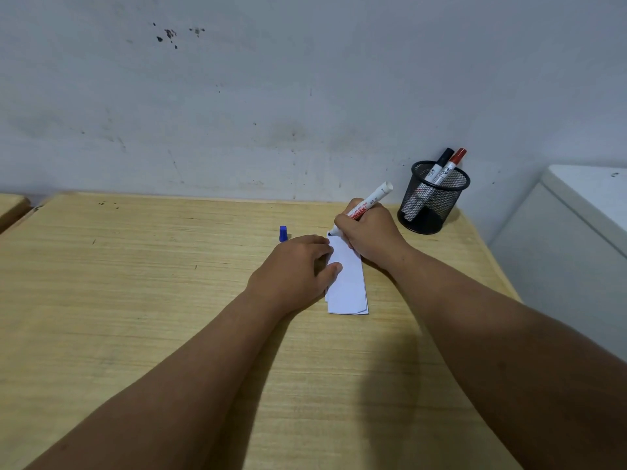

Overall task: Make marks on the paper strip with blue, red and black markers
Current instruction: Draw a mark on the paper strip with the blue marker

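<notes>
The scene is viewed by one head-worn wide-angle camera, aimed forward and down over the wooden table point(142, 300). The far wall point(271, 96) is taken in, and both forearms are seen close.

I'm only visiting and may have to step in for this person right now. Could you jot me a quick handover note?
Right hand: grips an uncapped marker, tip at the far end of the paper strip.
Left hand: presses the strip flat on the table, holding nothing.
Blue cap: stands on the table just beyond the left hand.
Cup: mesh, far right, holds the black marker and red marker, both capped.
Done: blue marker out and uncapped; I cannot see any mark yet.
Left: blue mark, recap, then red and black marks.
</notes>
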